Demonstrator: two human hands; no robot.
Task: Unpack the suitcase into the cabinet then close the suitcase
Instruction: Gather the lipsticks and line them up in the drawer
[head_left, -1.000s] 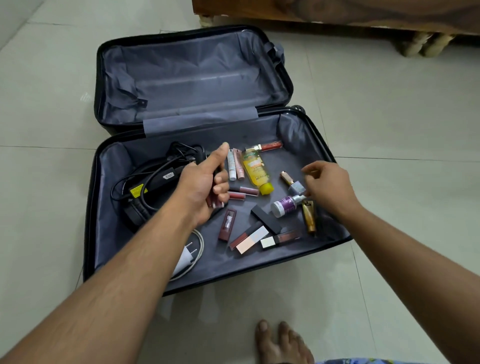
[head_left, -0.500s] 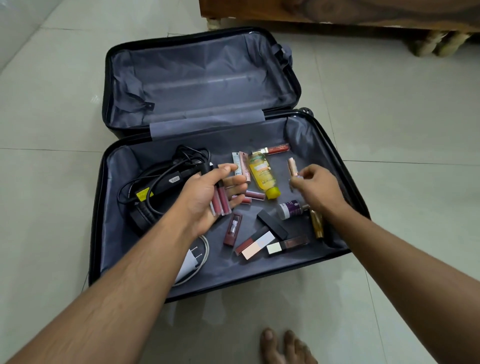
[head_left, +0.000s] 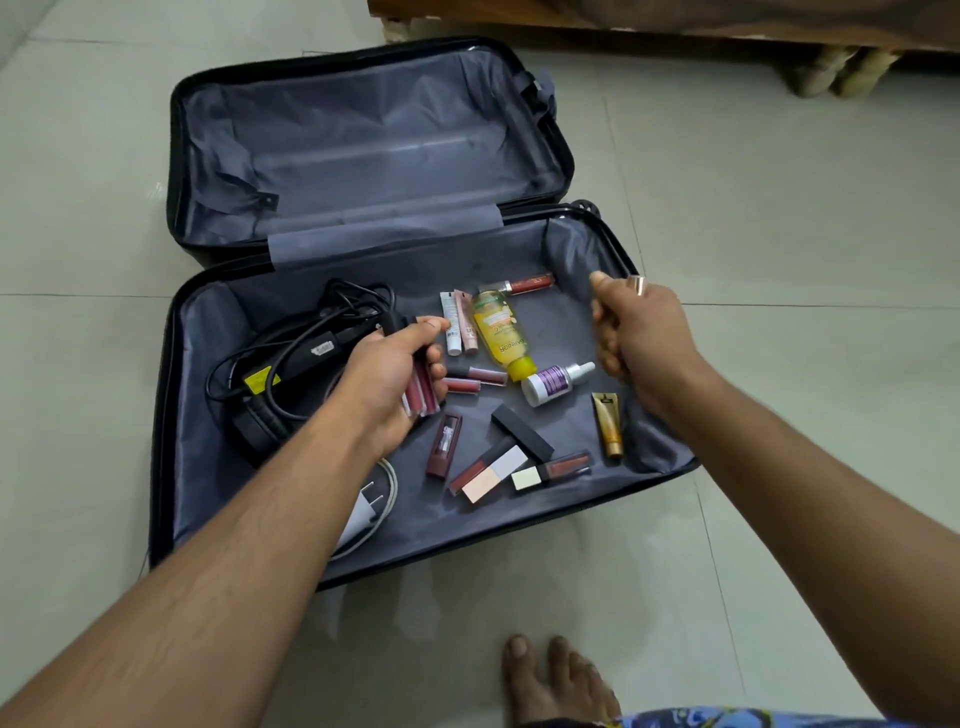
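Observation:
A black suitcase (head_left: 166, 415) lies open on the floor, its grey-lined lid (head_left: 363, 150) flat behind it. My left hand (head_left: 387, 374) grips a few reddish lipstick tubes (head_left: 420, 391) over the middle. My right hand (head_left: 636, 332) holds a small rose-gold capped bottle (head_left: 638, 285) above the right side. Inside lie a yellow bottle (head_left: 503, 332), a white and purple dropper bottle (head_left: 553, 383), a gold tube (head_left: 609, 423), two small pale tubes (head_left: 460, 325), several lipsticks (head_left: 475, 378) and a black box (head_left: 522, 427). Black cables and an appliance (head_left: 291, 364) fill the left side.
A white charger with its cord (head_left: 371, 512) lies at the suitcase's front, partly under my left forearm. Wooden furniture on pale legs (head_left: 831, 73) stands at the back right. My bare foot (head_left: 558, 680) is on the tiles just in front of the suitcase.
My right hand picked up the small capped bottle from beside the dropper bottle and lifted it to the right. My left hand kept hold of the lipstick tubes.

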